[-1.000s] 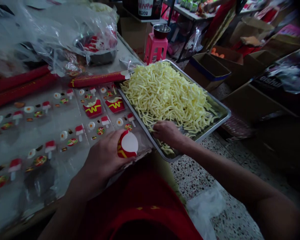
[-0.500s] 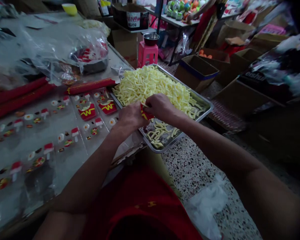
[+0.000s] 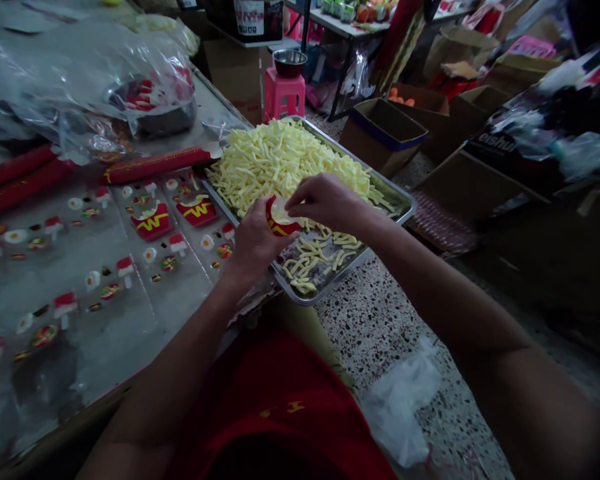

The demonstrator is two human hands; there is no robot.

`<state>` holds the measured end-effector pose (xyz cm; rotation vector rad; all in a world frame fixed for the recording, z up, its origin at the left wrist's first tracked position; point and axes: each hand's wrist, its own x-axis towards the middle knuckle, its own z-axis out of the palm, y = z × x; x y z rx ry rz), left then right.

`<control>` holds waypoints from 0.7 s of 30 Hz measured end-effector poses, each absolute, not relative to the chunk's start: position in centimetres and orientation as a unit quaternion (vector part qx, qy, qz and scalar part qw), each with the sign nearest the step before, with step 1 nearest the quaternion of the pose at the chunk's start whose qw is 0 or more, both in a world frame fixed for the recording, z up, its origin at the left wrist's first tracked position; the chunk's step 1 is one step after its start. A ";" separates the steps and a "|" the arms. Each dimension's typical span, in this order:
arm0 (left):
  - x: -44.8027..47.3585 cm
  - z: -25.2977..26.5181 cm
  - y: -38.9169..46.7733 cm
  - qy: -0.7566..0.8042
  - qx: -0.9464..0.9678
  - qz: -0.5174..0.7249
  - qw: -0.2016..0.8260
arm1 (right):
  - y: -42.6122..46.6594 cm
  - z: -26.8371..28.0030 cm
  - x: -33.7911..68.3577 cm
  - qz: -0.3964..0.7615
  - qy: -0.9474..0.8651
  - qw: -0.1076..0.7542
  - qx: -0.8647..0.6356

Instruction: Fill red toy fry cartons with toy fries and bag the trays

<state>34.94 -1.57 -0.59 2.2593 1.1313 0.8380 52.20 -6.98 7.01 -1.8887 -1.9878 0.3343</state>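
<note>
My left hand [image 3: 251, 245] is wrapped round a red french fry carton [image 3: 279, 228] with yellow marking, its pale inside facing up. My right hand [image 3: 330, 200] reaches over the carton's mouth with bent, closed fingertips; whatever they pinch is too small to make out. Both hands are above the near part of a metal tray [image 3: 406, 209]. A heap of pale yellow fries [image 3: 280, 157] fills its far part, and loose fries [image 3: 307, 260] lie nearer me. On the table to the left lie two red cartons with fries in them, one carton [image 3: 153, 223] beside another carton [image 3: 199, 212].
Rows of small toy food pieces [image 3: 170, 263] in clear plastic cover the table [image 3: 125, 340]. Red carton stacks [image 3: 155, 165] and a plastic-covered bowl [image 3: 165, 117] sit behind. A pink stool [image 3: 283, 93] bears a metal bowl [image 3: 290, 62]. Cardboard boxes [image 3: 380, 143] stand right.
The carton has been spread wider and tipped so its pale inside shows. My right fingers have shifted to its opening. The whole view has moved slightly.
</note>
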 end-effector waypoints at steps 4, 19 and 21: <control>33.0 -0.5 -1.0 0.434 0.809 0.305 0.253 | -10.3 4.4 54.9 0.138 -0.714 0.158 -0.668; 29.1 0.2 -2.0 0.460 0.820 0.248 0.233 | -9.5 0.3 53.8 0.113 -0.649 0.082 -0.748; 28.8 0.4 -2.2 0.472 0.825 0.223 0.217 | -9.6 0.6 52.7 0.107 -0.626 0.094 -0.766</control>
